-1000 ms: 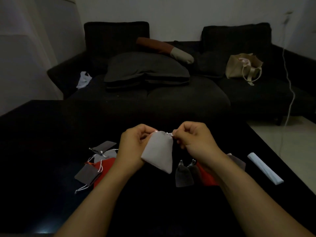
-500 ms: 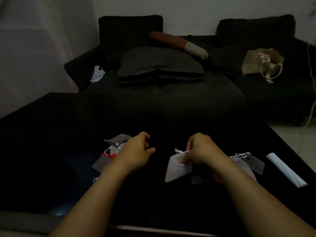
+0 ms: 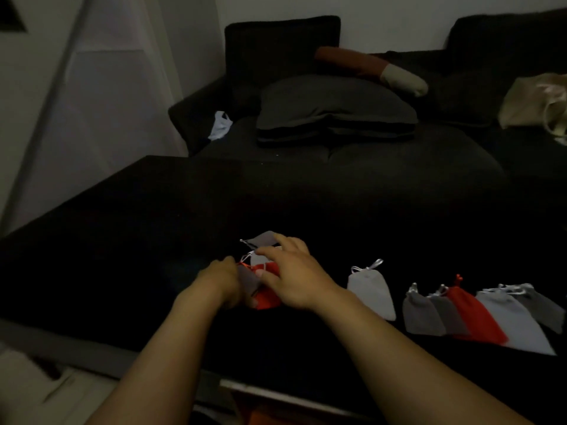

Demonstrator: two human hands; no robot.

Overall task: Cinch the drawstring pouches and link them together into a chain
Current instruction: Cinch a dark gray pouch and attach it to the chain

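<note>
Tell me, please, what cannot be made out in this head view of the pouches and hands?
- Left hand grip: its fingers are hidden behind the pile of pouches and the right hand.
- Links between the row of cinched pouches: cords too small and dim.
- Beige bag: cut by the right edge.

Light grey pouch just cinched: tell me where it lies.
Head view: the light grey pouch lies on the black table, between the right hand and the linked pouch row.
</note>
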